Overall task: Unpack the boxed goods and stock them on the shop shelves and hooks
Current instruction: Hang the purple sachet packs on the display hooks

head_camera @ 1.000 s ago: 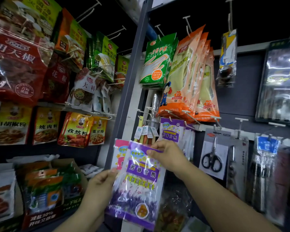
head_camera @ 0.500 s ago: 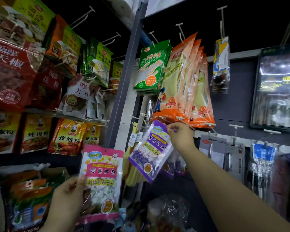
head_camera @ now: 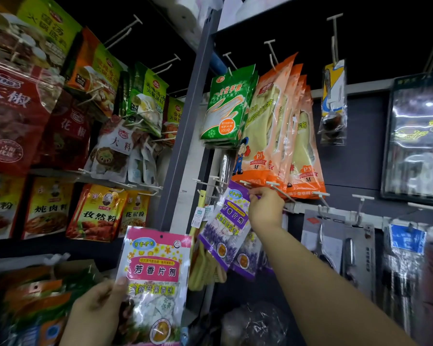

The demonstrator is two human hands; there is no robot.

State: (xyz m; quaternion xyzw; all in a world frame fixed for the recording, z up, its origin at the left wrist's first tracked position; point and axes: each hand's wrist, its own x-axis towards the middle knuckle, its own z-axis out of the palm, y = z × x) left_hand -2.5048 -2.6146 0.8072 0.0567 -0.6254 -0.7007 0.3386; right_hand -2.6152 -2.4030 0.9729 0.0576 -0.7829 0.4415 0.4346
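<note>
Purple sachet pack (head_camera: 231, 226), mid-frame, was pinched at its top by your right hand (head_camera: 265, 211) beside a hook (head_camera: 276, 188); your left hand (head_camera: 98, 310) gripped the pink pack (head_camera: 155, 278) at lower centre.

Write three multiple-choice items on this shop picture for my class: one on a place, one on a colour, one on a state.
1. Where does the orange rubber-glove pack hang?
A. above the purple sachet pack
B. below the pink sachet pack
C. left of the red spice bags

2. What colour is the top band of the sachet pack in the left hand?
A. green
B. pink
C. blue

3. What is the right hand doing?
A. hanging empty
B. pressing flat on a shelf
C. pinching the purple sachet pack at its top

Answers: 1 A, it hangs directly over it; 2 B, the band is pink; 3 C, fingers grip the pack's top corner by the white hooks.
</note>
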